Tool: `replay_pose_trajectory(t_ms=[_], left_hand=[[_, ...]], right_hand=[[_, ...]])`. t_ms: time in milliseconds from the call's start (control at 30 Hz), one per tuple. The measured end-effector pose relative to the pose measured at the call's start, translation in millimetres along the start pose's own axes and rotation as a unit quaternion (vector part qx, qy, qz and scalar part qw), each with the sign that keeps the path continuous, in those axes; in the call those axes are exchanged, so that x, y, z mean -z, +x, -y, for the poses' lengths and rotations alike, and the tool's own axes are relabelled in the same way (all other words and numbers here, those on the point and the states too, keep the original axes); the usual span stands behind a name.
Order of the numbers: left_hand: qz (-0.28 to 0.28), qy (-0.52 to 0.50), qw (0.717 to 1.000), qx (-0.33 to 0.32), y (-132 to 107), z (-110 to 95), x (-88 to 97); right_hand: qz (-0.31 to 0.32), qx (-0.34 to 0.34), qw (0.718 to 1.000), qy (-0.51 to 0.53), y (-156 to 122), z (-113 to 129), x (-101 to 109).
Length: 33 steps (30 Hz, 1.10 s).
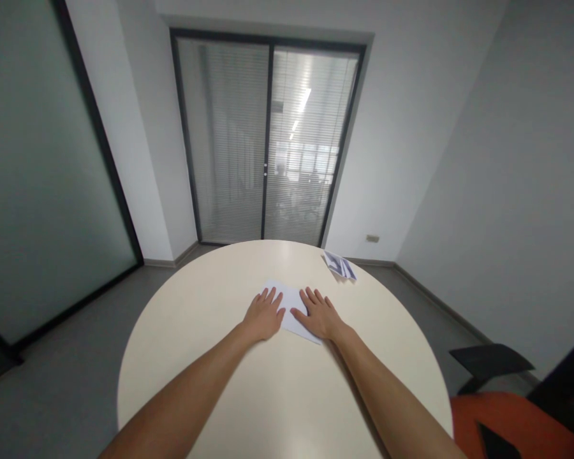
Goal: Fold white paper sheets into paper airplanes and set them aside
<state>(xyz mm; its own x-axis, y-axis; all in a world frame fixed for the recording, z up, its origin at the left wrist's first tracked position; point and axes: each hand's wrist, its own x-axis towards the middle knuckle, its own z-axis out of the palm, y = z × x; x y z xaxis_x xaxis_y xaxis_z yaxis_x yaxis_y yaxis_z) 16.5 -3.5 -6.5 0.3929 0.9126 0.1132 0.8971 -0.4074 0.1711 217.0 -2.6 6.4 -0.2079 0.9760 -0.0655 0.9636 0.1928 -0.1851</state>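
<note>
Pressing the paper (291,301) onto the counter (210,299), left hand (264,317) and right hand (321,317), both open-palmed, should push evenly.

A small stack of blue-and-white printed sheets (340,266) is lying near the far edge of the round cream table (196,357); an orange chair (507,421) with a black armrest is standing beside it.

Both hands lie flat, palms down and fingers spread, on a white sheet of paper (291,307) on a round cream table (210,299). The left hand (264,315) covers the sheet's left edge, the right hand (319,315) its right part, thumbs pointing toward each other. A printed paper stack (340,266) lies near the table's far right rim. An orange chair (511,424) stands at lower right.
</note>
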Motion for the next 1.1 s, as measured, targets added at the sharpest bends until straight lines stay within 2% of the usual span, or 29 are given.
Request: replay_pose_trajectory(t_ms=[167, 367, 500, 567, 633, 700, 767, 833, 900, 967, 1100], left_hand=[[-0.017, 0.020, 1.000, -0.005, 4, 7, -0.1], [-0.098, 0.007, 0.995, 0.008, 6, 18, 7.7], [-0.137, -0.025, 0.990, -0.011, 2, 16, 12.7], [-0.115, -0.061, 0.990, -0.052, 0, 10, 9.9], [-0.062, -0.084, 0.991, -0.090, -2, 5, 4.4], [-0.022, -0.075, 0.993, -0.090, -2, 3, -1.2], [-0.003, -0.067, 0.994, -0.089, 0, 6, -4.3], [0.007, -0.062, 0.995, -0.083, 2, 13, -4.0], [0.021, -0.060, 0.996, -0.070, 4, 22, -1.7], [0.024, -0.049, 0.997, -0.045, 5, 30, 0.5], [-0.008, -0.023, 1.000, -0.010, 7, 37, 1.4]], right_hand=[[-0.015, -0.061, 0.998, -0.002, 0, -5, 1], [-0.034, -0.042, 0.999, 0.002, 1, -8, -3], [-0.062, -0.044, 0.997, 0.005, 1, -7, -5], [-0.090, -0.037, 0.995, -0.004, 1, -6, -4], [-0.117, -0.008, 0.993, -0.004, 1, -4, 1], [-0.119, 0.066, 0.991, 0.019, 0, -4, 5], [-0.084, 0.175, 0.980, 0.050, 0, -4, 8], [-0.047, 0.253, 0.964, 0.068, 1, -6, 8], [-0.034, 0.258, 0.963, 0.068, 2, -10, 6], [-0.033, 0.227, 0.971, 0.062, 3, -15, 4], [-0.043, 0.172, 0.983, 0.042, 5, -28, 3]])
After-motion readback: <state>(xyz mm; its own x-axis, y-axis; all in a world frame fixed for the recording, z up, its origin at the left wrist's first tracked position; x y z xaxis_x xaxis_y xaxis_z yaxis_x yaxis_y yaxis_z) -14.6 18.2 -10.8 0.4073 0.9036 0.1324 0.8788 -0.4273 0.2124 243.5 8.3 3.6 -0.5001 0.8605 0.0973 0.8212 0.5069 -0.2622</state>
